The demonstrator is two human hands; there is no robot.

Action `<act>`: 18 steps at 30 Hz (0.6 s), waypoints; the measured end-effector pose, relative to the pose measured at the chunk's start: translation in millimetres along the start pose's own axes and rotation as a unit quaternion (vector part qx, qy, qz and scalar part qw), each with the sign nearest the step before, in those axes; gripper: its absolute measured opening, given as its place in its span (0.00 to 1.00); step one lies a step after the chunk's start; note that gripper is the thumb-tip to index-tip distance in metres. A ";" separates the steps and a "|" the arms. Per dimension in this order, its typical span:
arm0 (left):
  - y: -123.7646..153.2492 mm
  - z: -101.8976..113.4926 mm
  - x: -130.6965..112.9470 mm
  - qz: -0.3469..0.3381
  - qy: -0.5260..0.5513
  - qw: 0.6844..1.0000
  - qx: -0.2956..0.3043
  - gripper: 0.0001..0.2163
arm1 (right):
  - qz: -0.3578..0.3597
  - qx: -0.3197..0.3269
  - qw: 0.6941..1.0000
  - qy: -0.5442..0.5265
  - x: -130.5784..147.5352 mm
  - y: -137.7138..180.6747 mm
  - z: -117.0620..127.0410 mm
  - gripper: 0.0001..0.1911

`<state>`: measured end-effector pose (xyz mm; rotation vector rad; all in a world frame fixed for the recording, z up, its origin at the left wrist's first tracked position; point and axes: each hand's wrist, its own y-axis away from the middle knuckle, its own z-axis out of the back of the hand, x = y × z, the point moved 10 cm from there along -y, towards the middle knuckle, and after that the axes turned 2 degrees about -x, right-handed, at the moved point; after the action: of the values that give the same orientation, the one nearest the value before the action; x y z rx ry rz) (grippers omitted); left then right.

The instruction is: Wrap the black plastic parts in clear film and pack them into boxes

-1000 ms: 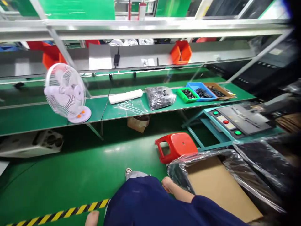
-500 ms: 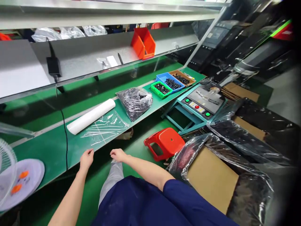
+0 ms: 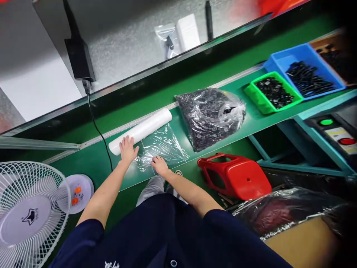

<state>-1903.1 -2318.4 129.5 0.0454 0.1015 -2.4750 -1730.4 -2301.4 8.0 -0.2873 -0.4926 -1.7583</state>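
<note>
A white roll of clear plastic film (image 3: pixel 152 126) lies along the green bench, with a loose transparent stretch of film (image 3: pixel 167 143) pulled off its front side. My left hand (image 3: pixel 128 150) rests on the near left part of the roll, fingers spread. On the loose film, close to the bench's front edge, lies my right hand (image 3: pixel 160 165) with its fingers bent a little and slightly apart. To the right of the film sits a clear plastic bag (image 3: pixel 210 117) full of small dark parts.
A green bin (image 3: pixel 275 93) and a blue bin (image 3: pixel 312 74) of black parts stand at the right. A red stool (image 3: pixel 240 176) is below the bench. At left is a white fan (image 3: pixel 30 216). A black cable (image 3: pixel 97 128) hangs from the adapter (image 3: pixel 79 57) on the shelf.
Both hands have moved forward from the bench's front edge, the left onto the roll and the right onto the loose film. Their fingers have loosened. My view has moved closer and turned down.
</note>
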 end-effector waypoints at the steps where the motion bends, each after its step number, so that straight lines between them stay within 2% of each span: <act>1: -6.7 -1.7 3.9 0.007 -0.002 1.000 0.010 0.31 | 0.005 0.014 1.000 0.005 3.3 -2.1 -0.1 0.17; 4: -31.8 -3.3 14.5 0.030 -0.005 0.999 0.032 0.33 | 0.041 0.056 0.998 0.009 18.3 -6.0 2.3 0.17; 11: -90.6 0.7 37.3 0.089 -0.025 0.995 0.033 0.35 | 0.153 0.159 0.975 -0.020 35.4 2.7 12.1 0.16; 15: -118.7 -2.3 52.4 0.119 -0.028 0.990 0.070 0.34 | 0.157 0.193 0.968 -0.027 32.2 6.0 21.6 0.15; 18: -138.7 -2.0 65.8 0.155 -0.030 0.983 0.094 0.33 | 0.163 0.230 0.958 -0.059 37.3 18.7 17.9 0.13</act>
<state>-2040.5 -2249.9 132.2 0.0630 -0.1558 -2.1647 -1722.5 -2328.5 43.5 -0.1319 -0.8709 -1.2682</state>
